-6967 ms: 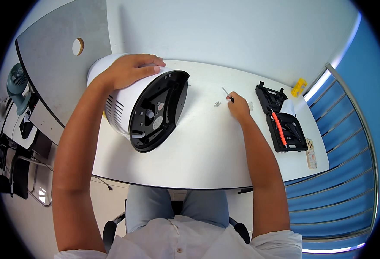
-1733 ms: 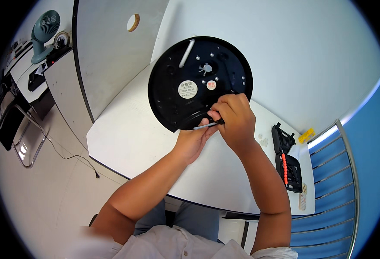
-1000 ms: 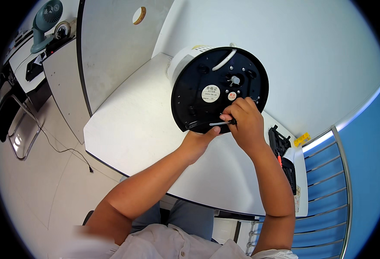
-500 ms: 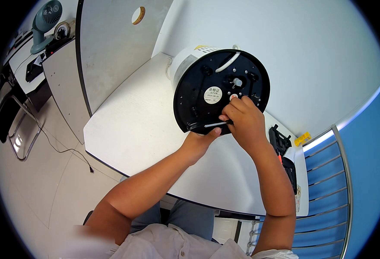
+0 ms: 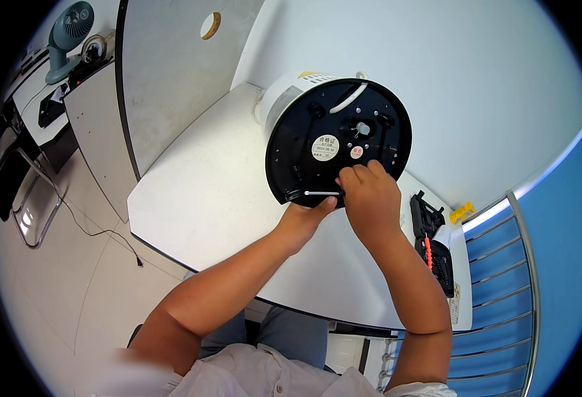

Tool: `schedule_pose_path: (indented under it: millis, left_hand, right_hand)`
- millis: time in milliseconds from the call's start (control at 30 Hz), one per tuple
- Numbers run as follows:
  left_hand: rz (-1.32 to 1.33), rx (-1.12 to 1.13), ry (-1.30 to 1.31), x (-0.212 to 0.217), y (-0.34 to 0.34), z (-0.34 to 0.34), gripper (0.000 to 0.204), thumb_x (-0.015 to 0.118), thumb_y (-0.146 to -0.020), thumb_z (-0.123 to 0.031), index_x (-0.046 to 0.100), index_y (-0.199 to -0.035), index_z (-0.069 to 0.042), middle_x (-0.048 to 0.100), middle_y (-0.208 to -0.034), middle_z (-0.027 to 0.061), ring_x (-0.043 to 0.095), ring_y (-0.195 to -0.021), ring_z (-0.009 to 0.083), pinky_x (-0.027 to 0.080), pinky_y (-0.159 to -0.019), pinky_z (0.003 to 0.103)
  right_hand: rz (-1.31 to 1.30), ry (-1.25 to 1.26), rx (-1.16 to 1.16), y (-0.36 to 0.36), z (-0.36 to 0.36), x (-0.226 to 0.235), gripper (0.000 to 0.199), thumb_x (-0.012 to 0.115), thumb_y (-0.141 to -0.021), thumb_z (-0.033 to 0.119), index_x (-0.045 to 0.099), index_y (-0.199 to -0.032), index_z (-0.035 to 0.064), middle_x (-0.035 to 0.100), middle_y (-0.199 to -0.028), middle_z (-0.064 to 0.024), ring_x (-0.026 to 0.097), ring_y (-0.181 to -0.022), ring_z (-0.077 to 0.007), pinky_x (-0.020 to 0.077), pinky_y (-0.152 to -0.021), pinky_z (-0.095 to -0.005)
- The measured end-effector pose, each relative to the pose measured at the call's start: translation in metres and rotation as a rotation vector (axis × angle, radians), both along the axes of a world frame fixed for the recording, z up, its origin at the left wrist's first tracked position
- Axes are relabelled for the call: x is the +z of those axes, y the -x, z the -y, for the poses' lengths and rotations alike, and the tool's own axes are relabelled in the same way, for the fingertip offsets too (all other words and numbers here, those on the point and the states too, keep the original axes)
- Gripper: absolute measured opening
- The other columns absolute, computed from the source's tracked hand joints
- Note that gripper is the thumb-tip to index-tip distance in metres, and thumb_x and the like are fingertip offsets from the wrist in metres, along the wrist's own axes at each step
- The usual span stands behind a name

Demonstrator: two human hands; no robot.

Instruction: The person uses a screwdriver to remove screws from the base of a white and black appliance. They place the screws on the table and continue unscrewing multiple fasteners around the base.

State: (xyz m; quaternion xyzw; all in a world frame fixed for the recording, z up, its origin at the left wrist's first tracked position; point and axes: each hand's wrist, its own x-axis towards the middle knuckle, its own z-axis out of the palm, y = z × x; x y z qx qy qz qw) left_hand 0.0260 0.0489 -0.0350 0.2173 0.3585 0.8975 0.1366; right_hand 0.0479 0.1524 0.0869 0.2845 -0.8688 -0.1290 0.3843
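Observation:
A white appliance [image 5: 280, 106] with vent slots lies tipped on the table, its round black base [image 5: 294, 139] facing me. The base carries screws, two round stickers, a metal post and a white cord [image 5: 348, 98] near its top. My left hand [image 5: 304, 220] grips the lower rim, thumb over the edge, other fingers hidden behind. My right hand [image 5: 374, 202] is closed around what looks like a screwdriver [image 5: 321, 193]; its silver shaft points left along the lower base, toward a dark fitting at the rim. The handle is mostly hidden in my fingers.
On the white table [image 5: 198, 192], an open black tool case [image 5: 428, 215] lies at the right with a red-handled tool [image 5: 428, 253]. Behind it is a yellow object [image 5: 461, 212]. A grey partition [image 5: 172, 79] stands left; a metal railing [image 5: 534, 284] runs along the right.
My right hand has shifted slightly down and left, uncovering the small round sticker. The silver shaft has swung nearly level and moved left. My left hand keeps its place.

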Motion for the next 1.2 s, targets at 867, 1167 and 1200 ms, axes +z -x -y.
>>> schedule_pose_path:
  millis: [867, 1167, 1200]
  left_hand:
    - [-0.019, -0.036, -0.171, 0.02, -0.008, 0.003, 0.048, 0.057, -0.094, -0.026, 0.043, -0.13, 0.004, 0.054, -0.128, 0.0167, 0.053, -0.119, 0.0299, 0.04, -0.107, 0.046]
    - [-0.026, -0.025, -0.144, 0.019, -0.006, 0.002, 0.044, 0.056, -0.095, -0.025, 0.045, -0.129, 0.0, 0.057, -0.125, 0.0156, 0.056, -0.116, 0.0291, 0.041, -0.106, 0.044]
    - [-0.016, -0.015, -0.149, 0.018, -0.006, 0.002, 0.043, 0.056, -0.095, -0.025, 0.046, -0.128, 0.0, 0.057, -0.124, 0.0153, 0.057, -0.115, 0.0286, 0.042, -0.106, 0.044]
  right_hand:
    - [0.631, 0.713, -0.188, -0.098, -0.048, 0.0, 0.034, 0.062, -0.084, 0.008, 0.057, -0.117, 0.0023, 0.065, -0.087, -0.0139, 0.064, -0.074, -0.0279, 0.0492, -0.068, -0.032]
    - [0.207, 0.507, -0.189, -0.07, -0.021, -0.013, 0.017, 0.065, -0.074, 0.005, 0.052, -0.085, 0.0074, 0.053, -0.074, -0.0065, 0.057, -0.059, -0.0252, 0.0453, -0.052, -0.0345]
    - [0.145, 0.492, -0.135, -0.07, -0.017, -0.011, 0.018, 0.063, -0.068, 0.001, 0.051, -0.08, 0.0083, 0.049, -0.073, -0.0044, 0.054, -0.055, -0.0212, 0.0431, -0.047, -0.0308]
